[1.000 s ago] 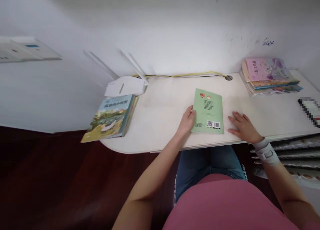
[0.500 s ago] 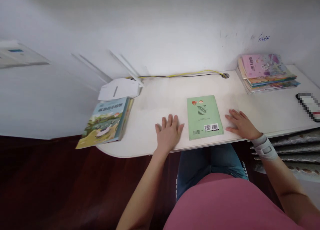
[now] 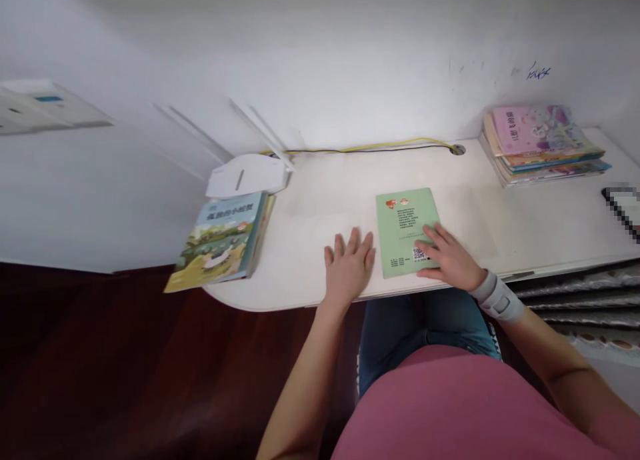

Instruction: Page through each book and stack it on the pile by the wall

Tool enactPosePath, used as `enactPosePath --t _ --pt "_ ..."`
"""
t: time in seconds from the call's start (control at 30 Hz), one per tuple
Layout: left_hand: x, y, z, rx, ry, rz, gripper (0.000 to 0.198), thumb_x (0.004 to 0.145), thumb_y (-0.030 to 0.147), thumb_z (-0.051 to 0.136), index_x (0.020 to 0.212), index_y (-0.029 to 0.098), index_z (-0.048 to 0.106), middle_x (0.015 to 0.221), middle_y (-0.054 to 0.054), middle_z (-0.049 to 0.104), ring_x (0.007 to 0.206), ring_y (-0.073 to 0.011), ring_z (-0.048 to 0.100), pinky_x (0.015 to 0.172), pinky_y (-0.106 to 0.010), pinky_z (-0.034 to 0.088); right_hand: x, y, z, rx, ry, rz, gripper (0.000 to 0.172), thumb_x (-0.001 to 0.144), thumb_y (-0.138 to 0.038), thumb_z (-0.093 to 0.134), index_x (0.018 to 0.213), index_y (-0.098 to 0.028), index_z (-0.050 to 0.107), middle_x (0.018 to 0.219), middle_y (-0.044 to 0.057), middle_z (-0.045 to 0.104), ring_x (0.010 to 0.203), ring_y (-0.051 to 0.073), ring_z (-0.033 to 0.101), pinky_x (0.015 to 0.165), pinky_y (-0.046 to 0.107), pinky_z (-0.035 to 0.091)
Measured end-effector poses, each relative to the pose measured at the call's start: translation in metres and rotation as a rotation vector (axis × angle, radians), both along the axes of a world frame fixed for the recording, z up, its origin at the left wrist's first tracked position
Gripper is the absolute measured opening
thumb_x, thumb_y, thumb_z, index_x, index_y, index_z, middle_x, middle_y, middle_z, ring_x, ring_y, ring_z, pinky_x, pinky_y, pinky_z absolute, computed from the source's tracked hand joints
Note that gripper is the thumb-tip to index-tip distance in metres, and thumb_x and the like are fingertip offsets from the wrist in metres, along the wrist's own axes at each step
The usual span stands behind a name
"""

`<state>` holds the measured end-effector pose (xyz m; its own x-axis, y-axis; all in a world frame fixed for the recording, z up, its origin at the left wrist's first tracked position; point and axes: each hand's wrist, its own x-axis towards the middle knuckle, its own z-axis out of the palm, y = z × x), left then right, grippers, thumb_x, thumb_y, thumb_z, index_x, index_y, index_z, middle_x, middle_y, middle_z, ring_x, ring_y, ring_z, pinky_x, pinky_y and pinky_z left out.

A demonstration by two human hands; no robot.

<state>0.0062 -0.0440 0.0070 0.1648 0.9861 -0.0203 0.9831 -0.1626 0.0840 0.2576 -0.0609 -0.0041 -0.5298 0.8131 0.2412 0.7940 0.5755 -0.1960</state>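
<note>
A thin green book [image 3: 405,223] lies on the white desk [image 3: 320,200], its back cover up with printed text, a QR code and a barcode partly hidden by fingers. My right hand [image 3: 451,259], with a grey band on its wrist, is over the book's right edge and lower right corner, fingers spread. Just left of the book, my left hand [image 3: 349,265] lies flat on the desk with its fingers apart. It holds nothing.
On the left, a pile of picture books [image 3: 220,240] overhangs the desk edge, in front of a white router [image 3: 247,175]. Yellow and black cables [image 3: 360,147] run along the wall to a hole. Another book stack [image 3: 543,140] and a blurred-out device [image 3: 625,210] are at right.
My right hand has moved left from the bare desk onto the green book's right side. My left hand stays flat beside the book. The whole view has shifted slightly.
</note>
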Motion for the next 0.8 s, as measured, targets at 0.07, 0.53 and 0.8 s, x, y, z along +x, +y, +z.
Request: enactPosePath --t 0.07,0.53,0.8 --pt "-0.001 0.0 -0.001 0.004 -0.001 -0.005 0.052 0.098 0.04 0.025 0.146 0.026 0.04 0.156 -0.006 0.032 0.142 -0.0408 0.024 0.11 -0.063 0.026 -0.006 0.004 -0.002 0.003 0.02 0.008 0.064 0.084 -0.056 0.058 0.13 -0.01 0.057 0.143 0.022 0.046 0.139 0.038 0.032 0.111 0.054 0.034" --pt "-0.007 0.003 -0.01 0.041 -0.161 -0.011 0.052 0.096 0.033 0.028 0.143 0.021 0.044 0.152 -0.009 0.038 0.144 -0.0376 0.023 0.11 -0.064 0.023 -0.014 0.01 -0.002 -0.121 0.255 0.002 0.038 0.081 -0.041 0.068 0.113 -0.02 0.067 0.135 0.012 0.056 0.139 0.036 0.033 0.11 0.057 0.035" --pt "0.006 -0.024 -0.008 0.496 -0.783 0.052 0.047 0.098 0.039 0.031 0.141 0.026 0.044 0.152 -0.01 0.04 0.146 -0.0262 0.021 0.118 -0.056 0.012 -0.015 -0.002 -0.003 -0.047 0.489 -0.006 0.022 0.094 -0.028 0.047 0.101 -0.021 0.067 0.118 0.01 0.067 0.124 0.024 0.054 0.108 0.05 0.04"
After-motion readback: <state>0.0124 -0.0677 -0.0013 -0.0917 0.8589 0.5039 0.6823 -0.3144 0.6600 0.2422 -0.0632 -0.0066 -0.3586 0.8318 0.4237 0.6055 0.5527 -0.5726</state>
